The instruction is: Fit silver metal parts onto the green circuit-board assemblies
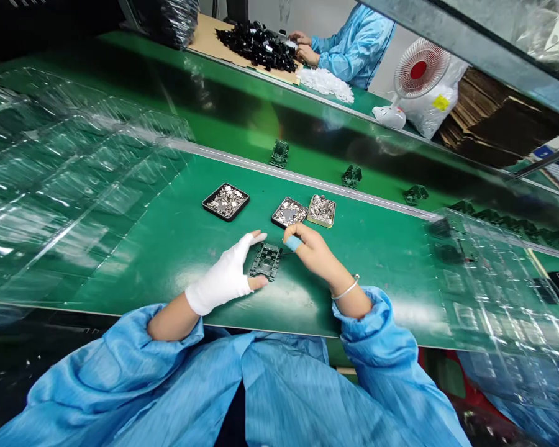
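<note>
The left hand (pixel 226 279) wears a snug white glove (pixel 209 295) with bare fingertips, thumb and finger gripping opposite edges of a knobbly-edged green circuit board (pixel 265 262) at the shiny green worktop (pixel 168 254). Right hand (pixel 315 253) is bare with a blue finger wrap (pixel 293 243), fingertips curled in narrow beside the board, can't tell if they're pinching anything. Just beyond sit three rounded-square trays (pixel 228 218) full of crinkly silver bits (pixel 224 200).
</note>
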A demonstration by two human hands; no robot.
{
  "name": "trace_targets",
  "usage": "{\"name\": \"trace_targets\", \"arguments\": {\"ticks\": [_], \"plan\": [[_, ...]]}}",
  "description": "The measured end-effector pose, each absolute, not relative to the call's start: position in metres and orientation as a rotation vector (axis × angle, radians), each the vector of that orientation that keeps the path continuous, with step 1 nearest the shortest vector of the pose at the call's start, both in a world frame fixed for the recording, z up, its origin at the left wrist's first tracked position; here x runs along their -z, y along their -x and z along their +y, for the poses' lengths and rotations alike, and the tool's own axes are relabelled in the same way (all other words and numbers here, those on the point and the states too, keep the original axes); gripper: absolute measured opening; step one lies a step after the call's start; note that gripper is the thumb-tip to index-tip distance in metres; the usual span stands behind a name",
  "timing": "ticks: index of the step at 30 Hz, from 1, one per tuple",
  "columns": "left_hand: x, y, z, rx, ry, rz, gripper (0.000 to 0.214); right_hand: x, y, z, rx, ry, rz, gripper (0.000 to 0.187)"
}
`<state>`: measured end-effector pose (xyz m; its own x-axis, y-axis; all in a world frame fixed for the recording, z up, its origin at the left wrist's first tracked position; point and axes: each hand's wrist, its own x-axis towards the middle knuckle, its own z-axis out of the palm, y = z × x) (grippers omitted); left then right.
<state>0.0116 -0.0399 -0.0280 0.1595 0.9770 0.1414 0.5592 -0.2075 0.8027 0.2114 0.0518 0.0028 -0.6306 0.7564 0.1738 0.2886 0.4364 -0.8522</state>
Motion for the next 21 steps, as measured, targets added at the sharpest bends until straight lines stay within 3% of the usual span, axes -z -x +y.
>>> {"name": "trace_targets", "arguments": {"ticks": [2,8,21], "plan": [[0.03,-0.015,-0.039,-0.819,-1.84,1.484,0.078,0.0,-0.211,0.036,-1.078,0.851,-2.155,0.013],[0.033,-0.023,-0.04,-0.929,-1.874,1.626,0.049,0.014,-0.203,0.023,-0.887,0.826,-2.187,0.012],[0.038,-0.033,-0.046,-1.048,-2.178,1.677,0.045,0.021,-0.196,0.012,-0.76,0.956,-2.207,0.018]]}}
